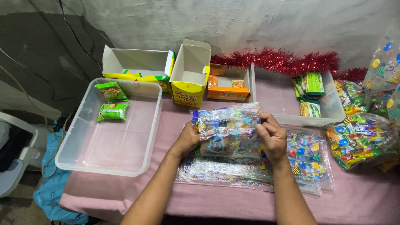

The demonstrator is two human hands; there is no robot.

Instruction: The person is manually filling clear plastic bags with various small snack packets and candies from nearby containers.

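- A clear printed plastic bag (227,125), patterned in blue, yellow and red, is held up between both hands above the pink-covered table (166,196), just in front of the middle of the scene.
- The bag's left edge is pinched by the left hand (188,139); its right edge is gripped by the right hand (273,139), fingers closed over the film.
- The left hand's fingers are hidden behind the bag, so only its back and wrist are seen.
- What the bag contains cannot be made out through the glossy, crinkled film.
- A flat stack of similar printed bags (250,173) is spread on the cloth directly beneath the hands.
- To the left, a clear rectangular plastic tub (83,162) holds 2 green snack packets (112,102).
- Behind, a yellow cardboard box (189,89) stands open, and a second clear tub (333,112) holds green packets.
- Filled candy bags (358,139) at the right are partly cut off by the frame edge.
- Red tinsel (283,60) is laid along the wall.
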